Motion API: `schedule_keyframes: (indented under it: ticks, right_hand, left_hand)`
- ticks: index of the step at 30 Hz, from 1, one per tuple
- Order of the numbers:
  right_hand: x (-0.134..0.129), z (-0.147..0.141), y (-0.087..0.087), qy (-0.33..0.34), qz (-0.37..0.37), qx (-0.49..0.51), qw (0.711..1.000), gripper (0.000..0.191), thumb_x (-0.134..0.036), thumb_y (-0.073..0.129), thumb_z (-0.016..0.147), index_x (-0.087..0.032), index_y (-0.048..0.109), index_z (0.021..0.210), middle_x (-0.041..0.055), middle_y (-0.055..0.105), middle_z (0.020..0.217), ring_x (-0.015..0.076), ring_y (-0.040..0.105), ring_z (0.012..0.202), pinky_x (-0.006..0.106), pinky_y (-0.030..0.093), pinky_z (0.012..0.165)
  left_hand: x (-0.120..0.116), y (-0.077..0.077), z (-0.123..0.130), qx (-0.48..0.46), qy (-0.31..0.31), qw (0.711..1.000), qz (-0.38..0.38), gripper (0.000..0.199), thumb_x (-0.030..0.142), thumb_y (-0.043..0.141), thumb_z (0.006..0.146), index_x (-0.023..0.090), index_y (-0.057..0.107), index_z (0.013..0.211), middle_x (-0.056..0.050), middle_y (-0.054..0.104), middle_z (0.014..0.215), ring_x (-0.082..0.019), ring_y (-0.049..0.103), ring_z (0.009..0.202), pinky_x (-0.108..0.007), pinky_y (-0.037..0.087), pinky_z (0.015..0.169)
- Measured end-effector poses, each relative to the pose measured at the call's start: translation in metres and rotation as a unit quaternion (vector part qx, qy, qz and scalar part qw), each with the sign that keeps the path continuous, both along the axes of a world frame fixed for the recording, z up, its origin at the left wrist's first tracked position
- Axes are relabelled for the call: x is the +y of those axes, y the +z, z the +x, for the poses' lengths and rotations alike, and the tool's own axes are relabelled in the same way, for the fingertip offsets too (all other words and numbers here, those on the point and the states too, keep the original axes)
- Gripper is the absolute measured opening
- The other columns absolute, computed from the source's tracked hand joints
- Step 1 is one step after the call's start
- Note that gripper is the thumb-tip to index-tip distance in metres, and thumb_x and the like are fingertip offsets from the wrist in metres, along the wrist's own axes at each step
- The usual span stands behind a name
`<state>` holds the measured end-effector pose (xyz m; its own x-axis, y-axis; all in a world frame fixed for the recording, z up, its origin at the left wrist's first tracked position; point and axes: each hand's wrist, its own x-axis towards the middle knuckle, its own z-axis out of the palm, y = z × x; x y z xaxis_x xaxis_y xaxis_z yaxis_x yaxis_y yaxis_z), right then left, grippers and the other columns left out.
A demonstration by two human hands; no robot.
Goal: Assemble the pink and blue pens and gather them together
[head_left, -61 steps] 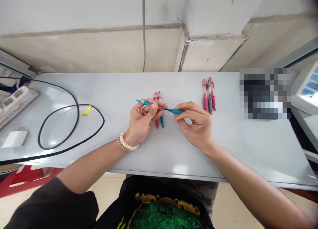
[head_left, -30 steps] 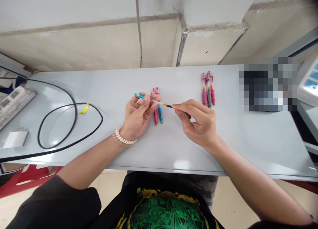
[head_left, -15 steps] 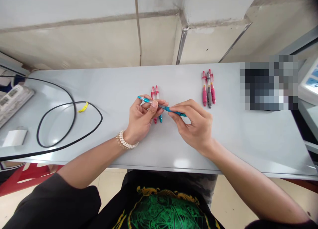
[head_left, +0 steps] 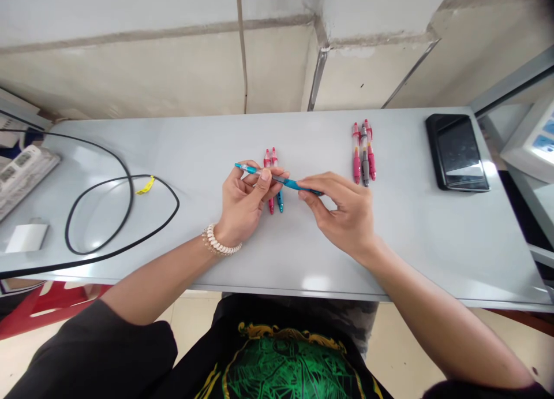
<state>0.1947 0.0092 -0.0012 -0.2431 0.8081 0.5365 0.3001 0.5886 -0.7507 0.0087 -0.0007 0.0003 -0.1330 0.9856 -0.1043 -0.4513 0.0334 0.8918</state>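
A slender, smooth blue pen (head_left: 291, 183), partly clear-barrelled, is being pinched between the left hand (head_left: 246, 200) and right hand (head_left: 341, 210) above the table (head_left: 173, 243), its long axis slanting down rightward.

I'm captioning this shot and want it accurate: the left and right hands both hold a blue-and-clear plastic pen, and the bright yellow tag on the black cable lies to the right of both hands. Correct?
Not quite: the bright yellow tag on the black cable lies to the left of both hands, as the head view shows. The left hand and right hand do hold the blue-and-clear plastic pen.
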Motion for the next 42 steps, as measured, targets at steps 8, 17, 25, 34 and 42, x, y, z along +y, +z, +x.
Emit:
schedule_keyframes:
  ticks: [8,17,25,34,42]
  right_hand:
    - [-0.001,0.000,-0.002,-0.010,-0.013,-0.013,1.000,0.019,-0.027,0.070,0.099,-0.026,0.075,0.117,0.0041,0.080,0.098,0.0183,0.078,0.083,0.032,0.067,0.072]
    - [-0.005,0.000,-0.011,0.048,-0.138,0.018,0.989,0.014,-0.028,0.065,0.102,-0.020,0.073,0.110,-0.0022,0.073,0.073,0.0096,0.064,0.053,0.024,0.052,0.050]
    - [-0.015,-0.013,-0.018,0.051,0.033,-0.083,0.995,0.005,-0.017,0.064,0.099,-0.018,0.068,0.101,-0.0029,0.068,0.069,0.0070,0.051,0.051,0.022,0.042,0.051]
    - [-0.020,-0.018,-0.020,0.038,0.063,-0.089,0.993,0.006,-0.018,0.060,0.100,-0.020,0.065,0.102,-0.0042,0.066,0.069,0.0067,0.044,0.050,0.020,0.039,0.050]
    - [-0.001,0.002,-0.011,-0.105,0.067,-0.137,0.983,0.013,-0.030,0.056,0.104,-0.021,0.064,0.106,-0.0015,0.071,0.071,0.0113,0.057,0.053,0.025,0.044,0.054]
  left_hand:
    - [-0.001,0.001,0.000,0.010,-0.001,1.000,-0.002,0.050,0.041,0.095,0.076,0.023,0.054,0.099,-0.003,0.082,0.097,-0.023,0.081,0.103,-0.030,0.066,0.085]
    - [-0.001,0.002,-0.003,0.028,-0.039,0.999,0.003,0.047,0.044,0.093,0.078,0.025,0.054,0.098,0.001,0.078,0.090,-0.023,0.080,0.098,-0.037,0.065,0.091]
    - [0.002,0.024,-0.010,-0.065,-0.067,0.994,-0.053,0.058,0.077,0.056,0.093,0.026,0.048,0.067,0.000,0.046,0.060,-0.021,0.065,0.067,-0.047,0.063,0.090]
    - [0.004,0.026,-0.011,-0.039,-0.064,0.995,-0.065,0.054,0.064,0.047,0.101,0.026,0.037,0.064,0.000,0.036,0.056,-0.020,0.055,0.062,-0.046,0.062,0.083]
    - [0.015,0.014,-0.023,0.012,-0.089,0.996,-0.001,0.058,0.070,0.037,0.100,0.022,0.069,0.106,-0.012,0.073,0.125,-0.028,0.068,0.127,-0.044,0.057,0.108]
